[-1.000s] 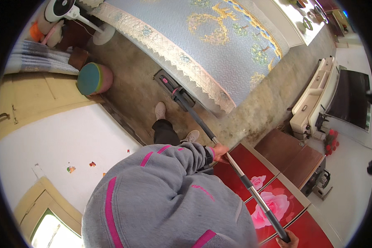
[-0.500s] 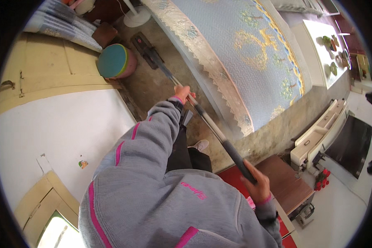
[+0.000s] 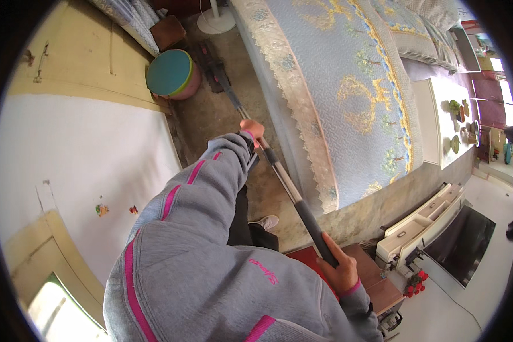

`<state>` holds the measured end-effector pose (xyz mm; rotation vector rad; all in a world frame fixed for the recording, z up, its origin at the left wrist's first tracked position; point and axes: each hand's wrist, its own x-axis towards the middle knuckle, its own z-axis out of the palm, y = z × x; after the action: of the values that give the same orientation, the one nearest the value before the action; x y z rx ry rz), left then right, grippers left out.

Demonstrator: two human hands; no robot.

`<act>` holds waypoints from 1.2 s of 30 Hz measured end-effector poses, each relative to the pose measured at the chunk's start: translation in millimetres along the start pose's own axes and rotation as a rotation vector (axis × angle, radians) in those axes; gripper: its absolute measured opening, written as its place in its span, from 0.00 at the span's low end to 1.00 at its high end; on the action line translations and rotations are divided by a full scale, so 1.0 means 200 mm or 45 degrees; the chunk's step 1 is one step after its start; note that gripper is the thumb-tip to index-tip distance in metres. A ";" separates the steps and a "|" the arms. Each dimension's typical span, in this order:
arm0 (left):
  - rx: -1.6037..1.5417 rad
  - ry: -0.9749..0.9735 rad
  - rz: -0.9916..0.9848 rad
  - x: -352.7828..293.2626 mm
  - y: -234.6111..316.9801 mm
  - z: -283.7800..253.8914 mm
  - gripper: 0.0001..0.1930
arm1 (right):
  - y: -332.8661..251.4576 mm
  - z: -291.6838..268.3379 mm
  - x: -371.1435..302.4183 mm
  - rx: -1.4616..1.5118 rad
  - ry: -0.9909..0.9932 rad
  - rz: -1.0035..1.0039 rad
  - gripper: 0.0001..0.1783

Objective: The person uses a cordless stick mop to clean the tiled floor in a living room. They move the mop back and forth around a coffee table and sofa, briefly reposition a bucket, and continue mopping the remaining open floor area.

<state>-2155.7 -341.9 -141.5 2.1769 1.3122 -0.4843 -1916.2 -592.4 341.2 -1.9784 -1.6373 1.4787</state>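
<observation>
A long-handled flat mop [image 3: 286, 181] runs slantwise across the view, with a silver and dark grey pole. Its dark rectangular head [image 3: 210, 65] lies on the concrete floor, between a tub and the bed. My left hand [image 3: 252, 130] is closed round the middle of the pole. Near the pole's upper end, my right hand [image 3: 340, 265] wraps the thick dark grip. The tub [image 3: 171, 73], pink with a blue-green top, stands just left of the mop head.
The bed [image 3: 325, 97], with a blue patterned cover, borders the floor on the right. A white fan base [image 3: 216, 21] stands beyond the mop head. Yellow doors [image 3: 85, 62] and a white wall [image 3: 85, 137] line the left. A brown table [image 3: 376, 279] is near my right hand.
The view has shifted, so the bed and cabinets sit differently in it. Both hands keep their hold on the mop, and its head has moved closer beside the tub.
</observation>
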 end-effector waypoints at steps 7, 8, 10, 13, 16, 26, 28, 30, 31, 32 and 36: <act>-1.517 -0.573 -0.492 -0.58 0.82 0.29 0.22 | 0.44 -0.22 -0.84 -0.047 -0.050 0.128 0.35; -1.641 -0.660 -0.866 -0.65 1.00 0.28 0.23 | 0.50 -0.27 -0.94 -0.046 -0.066 0.135 0.35; -1.782 -0.610 -0.784 -0.86 1.27 0.26 0.21 | 0.58 -0.41 -1.12 -0.134 -0.060 0.074 0.34; -1.907 -0.634 -0.624 -1.12 1.60 0.25 0.22 | 0.66 -0.64 -1.36 -0.296 -0.071 0.171 0.33; -2.336 -0.622 -0.685 -1.28 1.90 0.31 0.16 | 0.74 -0.79 -1.59 -0.314 -0.050 0.370 0.32; -2.213 -0.225 -0.888 -1.14 1.78 0.42 0.06 | 0.94 -0.35 -1.65 0.547 0.110 0.445 0.30; -2.437 -0.026 -1.046 -0.97 1.58 0.36 0.05 | 0.86 -0.22 -1.42 0.397 0.164 0.528 0.29; -2.476 0.139 -0.737 -0.80 1.33 0.27 0.07 | 0.80 -0.16 -1.13 0.608 0.121 0.358 0.32; -2.430 0.303 -0.733 -0.69 1.23 0.21 0.07 | 0.76 -0.14 -0.97 0.525 0.125 0.270 0.34; -2.442 0.362 -0.719 -0.59 1.13 0.15 0.07 | 0.73 -0.12 -0.80 0.394 0.110 0.156 0.34; -2.056 0.706 -0.477 -0.26 0.82 -0.06 0.11 | 0.57 -0.10 -0.17 0.324 0.046 0.017 0.32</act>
<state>-2033.2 -432.3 -57.9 0.6704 1.4834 0.8854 -1824.6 -655.4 293.9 -1.8679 -1.3478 1.5587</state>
